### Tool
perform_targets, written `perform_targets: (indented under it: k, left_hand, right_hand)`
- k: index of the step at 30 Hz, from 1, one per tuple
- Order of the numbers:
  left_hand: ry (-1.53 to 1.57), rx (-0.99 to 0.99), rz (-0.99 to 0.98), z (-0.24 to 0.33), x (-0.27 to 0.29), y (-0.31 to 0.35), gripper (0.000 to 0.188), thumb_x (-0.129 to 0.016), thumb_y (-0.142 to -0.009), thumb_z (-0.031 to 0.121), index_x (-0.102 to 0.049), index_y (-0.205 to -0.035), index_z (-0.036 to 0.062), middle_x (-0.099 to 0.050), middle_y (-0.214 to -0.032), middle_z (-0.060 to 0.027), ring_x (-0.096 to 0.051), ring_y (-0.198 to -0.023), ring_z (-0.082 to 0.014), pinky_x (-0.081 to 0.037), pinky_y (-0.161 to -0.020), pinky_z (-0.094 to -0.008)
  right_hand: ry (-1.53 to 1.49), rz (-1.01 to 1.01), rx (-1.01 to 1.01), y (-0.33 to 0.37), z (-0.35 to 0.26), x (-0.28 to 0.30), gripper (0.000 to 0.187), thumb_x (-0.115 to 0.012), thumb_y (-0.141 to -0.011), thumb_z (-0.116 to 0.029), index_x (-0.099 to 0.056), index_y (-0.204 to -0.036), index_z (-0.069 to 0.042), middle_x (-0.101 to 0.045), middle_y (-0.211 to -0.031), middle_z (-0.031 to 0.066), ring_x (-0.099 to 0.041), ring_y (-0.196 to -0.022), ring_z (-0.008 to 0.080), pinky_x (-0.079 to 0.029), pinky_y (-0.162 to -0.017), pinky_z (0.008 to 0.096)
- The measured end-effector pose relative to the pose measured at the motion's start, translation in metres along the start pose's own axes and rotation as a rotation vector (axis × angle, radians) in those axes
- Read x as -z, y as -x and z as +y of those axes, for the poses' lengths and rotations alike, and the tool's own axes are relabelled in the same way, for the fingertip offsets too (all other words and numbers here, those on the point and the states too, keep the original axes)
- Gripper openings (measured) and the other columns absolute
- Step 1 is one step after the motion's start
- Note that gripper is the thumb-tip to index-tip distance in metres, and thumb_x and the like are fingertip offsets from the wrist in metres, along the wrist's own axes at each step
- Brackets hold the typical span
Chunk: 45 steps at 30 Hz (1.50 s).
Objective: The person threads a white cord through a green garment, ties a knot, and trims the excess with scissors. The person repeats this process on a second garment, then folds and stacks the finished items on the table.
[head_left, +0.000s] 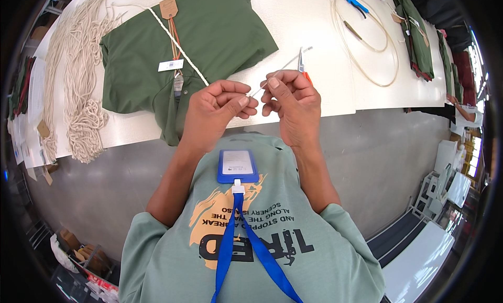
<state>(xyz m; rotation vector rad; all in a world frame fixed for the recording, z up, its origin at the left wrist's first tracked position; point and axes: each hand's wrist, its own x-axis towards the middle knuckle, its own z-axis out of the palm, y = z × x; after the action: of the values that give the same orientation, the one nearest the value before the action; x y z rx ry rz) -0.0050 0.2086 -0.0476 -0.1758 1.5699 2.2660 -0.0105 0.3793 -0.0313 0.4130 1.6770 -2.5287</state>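
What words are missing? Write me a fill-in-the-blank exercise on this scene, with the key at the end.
1. The garment on the table is dark ____ in color.
2. The bundle of pale cords lies to the ____ of the garment.
3. The badge holder and the lanyard are both ____.
4. Of the left hand and the right hand, the one past which the thin strand sticks out upward is the ____ one.

Missing words: green; left; blue; right.
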Motion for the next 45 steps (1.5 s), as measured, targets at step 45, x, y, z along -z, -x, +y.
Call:
perform_targets:
  k: [45]
  left_hand:
    - [0.369,0.11,-0.14,-0.006,0.021,0.013,0.022,-0.067,-0.091,-0.002,-0.068,-0.114,-0.0043,-0.07,-0.103,-0.011,-0.069,-0.092,-0.0208,-0.054,-0.081,-0.0312]
  right_hand:
    - [-0.134,-0.149,-0.13,0.001,0.002,0.002,0.019,-0.066,-0.097,-0.014,-0.066,-0.104,0.005,-0.071,-0.089,0.0125,-0.07,-0.072,0.0145,-0.061,-0.067,0.0284]
